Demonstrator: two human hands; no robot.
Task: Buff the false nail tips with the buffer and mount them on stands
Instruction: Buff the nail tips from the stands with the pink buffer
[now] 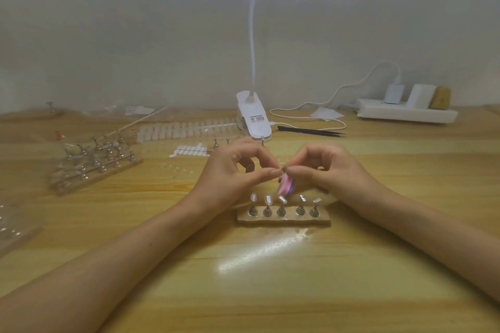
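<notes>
The pink buffer point(285, 187) was gripped by the right hand point(332, 170); the left hand point(232, 170) was pinched on what was judged a false nail tip. Short, light strokes were advised.

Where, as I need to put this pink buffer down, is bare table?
Bare: the wooden table between the forearms, nearer than the five-stand wooden base, and right of the right hand. Crowded: the left rack of metal stands, nail-tip strips beside the white clip lamp.
</notes>
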